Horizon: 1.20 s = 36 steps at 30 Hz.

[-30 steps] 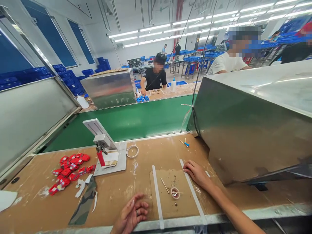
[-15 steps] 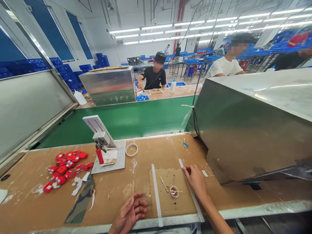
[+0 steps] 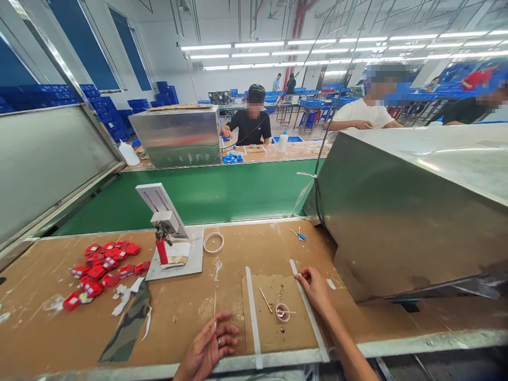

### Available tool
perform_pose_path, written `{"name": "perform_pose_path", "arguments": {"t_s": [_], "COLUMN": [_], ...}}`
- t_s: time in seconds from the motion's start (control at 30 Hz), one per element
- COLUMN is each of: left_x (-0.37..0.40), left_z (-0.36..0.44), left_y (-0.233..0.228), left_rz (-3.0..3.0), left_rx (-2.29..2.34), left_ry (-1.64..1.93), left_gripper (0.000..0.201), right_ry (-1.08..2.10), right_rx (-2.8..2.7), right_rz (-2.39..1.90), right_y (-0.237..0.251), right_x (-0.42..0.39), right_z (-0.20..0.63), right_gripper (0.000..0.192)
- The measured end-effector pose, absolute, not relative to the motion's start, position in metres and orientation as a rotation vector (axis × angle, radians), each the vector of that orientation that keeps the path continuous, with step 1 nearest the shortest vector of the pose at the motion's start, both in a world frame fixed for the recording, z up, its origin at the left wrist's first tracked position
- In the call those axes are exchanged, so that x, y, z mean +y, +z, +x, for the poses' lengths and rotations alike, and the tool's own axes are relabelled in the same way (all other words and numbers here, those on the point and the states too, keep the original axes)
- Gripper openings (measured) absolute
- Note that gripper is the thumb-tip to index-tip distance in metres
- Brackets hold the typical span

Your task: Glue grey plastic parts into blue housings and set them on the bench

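My left hand (image 3: 210, 341) is open above the table's front edge, palm turned up and fingers loosely curved, holding nothing. My right hand (image 3: 315, 288) has its thumb and fingertips brought together on the right strip of white tape (image 3: 304, 293), near its far end. A second white tape strip (image 3: 253, 312) runs along the left side of a cardboard sheet (image 3: 262, 338). Between the strips stands a small round cup (image 3: 282, 312) with a thin stick (image 3: 292, 312) leaning out. A wooden stick (image 3: 265, 299) and some small bits lie beside the cup.
Several red pieces (image 3: 97, 272) are piled at left, near a camouflage strip (image 3: 127, 328). A clamp stand (image 3: 170, 233) and a tape roll (image 3: 213, 243) stand behind. A large metal box (image 3: 416, 227) borders the right. Co-workers sit beyond the green belt (image 3: 226, 193).
The view has shifted slightly. Both hands keep nearly the same places, the right one still at the tape strip. Across the belt, the co-workers' arms have moved.
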<state>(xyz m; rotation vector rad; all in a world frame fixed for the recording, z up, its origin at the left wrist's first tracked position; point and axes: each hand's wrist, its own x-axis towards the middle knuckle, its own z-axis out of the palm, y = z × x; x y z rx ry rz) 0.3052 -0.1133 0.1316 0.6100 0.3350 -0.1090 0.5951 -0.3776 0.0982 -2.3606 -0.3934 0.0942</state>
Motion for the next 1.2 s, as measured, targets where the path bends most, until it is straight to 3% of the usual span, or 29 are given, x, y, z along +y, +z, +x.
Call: {"name": "perform_pose_path", "arguments": {"t_s": [0.63, 1.2], "left_x": [-0.113, -0.11], "left_z": [0.304, 0.306], "left_y": [0.134, 0.132], "left_rz": [0.634, 0.65], "left_rx": [0.36, 0.363], "left_ry": [-0.099, -0.117], "left_gripper": [0.046, 0.041], "right_ry": [0.179, 0.364], "right_rx": [-0.537, -0.611], "right_rz": [-2.245, -2.41], "right_y": [0.108, 0.121], "right_x": [-0.386, -0.374], "right_z": [0.594, 0.614], "right_gripper": [0.038, 0.009]}}
